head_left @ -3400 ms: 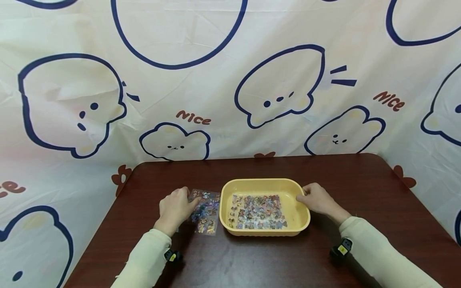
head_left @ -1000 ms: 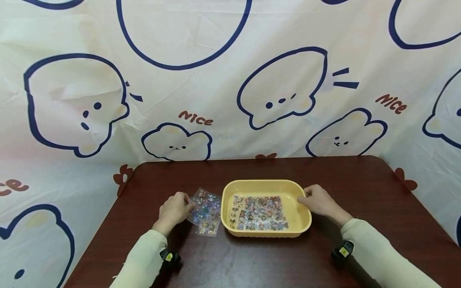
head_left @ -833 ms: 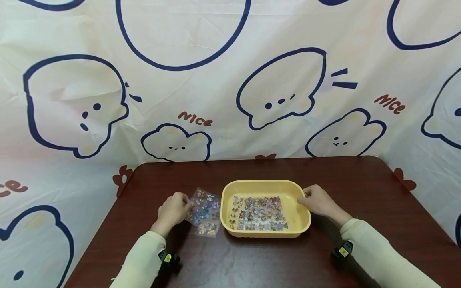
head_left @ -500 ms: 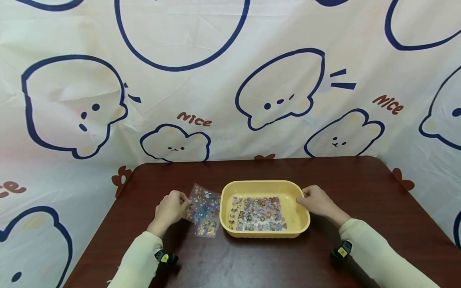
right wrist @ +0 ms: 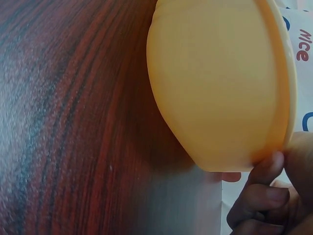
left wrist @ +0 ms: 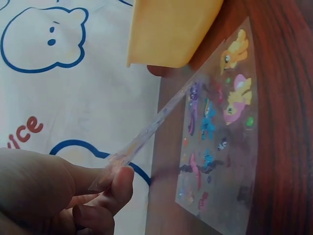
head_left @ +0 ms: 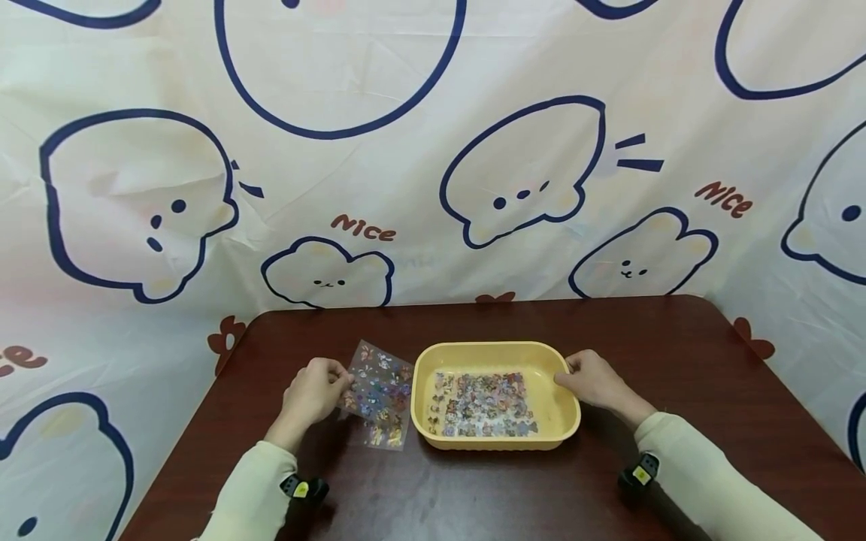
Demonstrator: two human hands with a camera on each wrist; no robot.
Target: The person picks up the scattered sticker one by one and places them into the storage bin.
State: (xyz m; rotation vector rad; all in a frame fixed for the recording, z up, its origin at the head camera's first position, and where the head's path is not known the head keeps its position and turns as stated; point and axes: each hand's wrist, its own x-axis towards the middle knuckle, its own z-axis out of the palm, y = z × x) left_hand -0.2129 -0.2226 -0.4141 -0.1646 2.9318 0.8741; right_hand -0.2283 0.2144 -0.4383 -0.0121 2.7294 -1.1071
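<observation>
My left hand (head_left: 314,394) pinches the left edge of a clear sticker sheet (head_left: 375,376) with small colourful figures. In the left wrist view that held sheet (left wrist: 151,127) slants up off the table, seen nearly edge-on between thumb and forefinger. Beneath it another sticker sheet (left wrist: 220,147) with pony-like figures lies flat on the table. My right hand (head_left: 595,379) grips the right rim of a yellow plastic basin (head_left: 558,409), thumb inside and fingers outside. Flat in the basin lie sticker sheets (head_left: 487,402); how many cannot be told.
All of this stands on a dark red-brown wooden table (head_left: 473,496). A white cloth (head_left: 419,150) with blue cartoon outlines hangs behind and at the sides. Each wrist wears a small black camera, such as the left wrist camera (head_left: 304,488).
My left hand has drawn back to the left, lifting the upper sticker sheet's left edge and sliding it away from the lower one. The right hand keeps its grip on the basin.
</observation>
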